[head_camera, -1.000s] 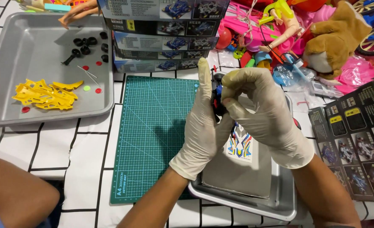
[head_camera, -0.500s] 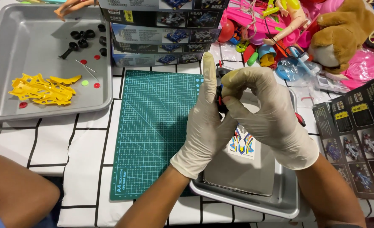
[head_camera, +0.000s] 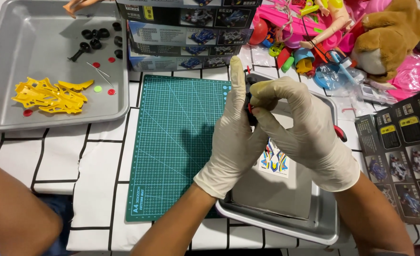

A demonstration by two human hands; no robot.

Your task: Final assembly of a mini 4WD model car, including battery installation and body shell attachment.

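Two gloved hands meet above the right edge of the green cutting mat [head_camera: 172,142]. Your left hand [head_camera: 233,142] stands upright — index finger straight up, remaining fingers curled around a small black-and-red part [head_camera: 250,106]. Your right hand [head_camera: 304,132] arches over from the right, thumb and fingertips pinching the same part. Below your wrists lies a metal tray [head_camera: 323,223] holding a sticker sheet [head_camera: 274,161].

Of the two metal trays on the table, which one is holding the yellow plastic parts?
The metal tray at the upper left holds the yellow plastic parts. The other tray, under the gloved hands, holds a sticker sheet instead.
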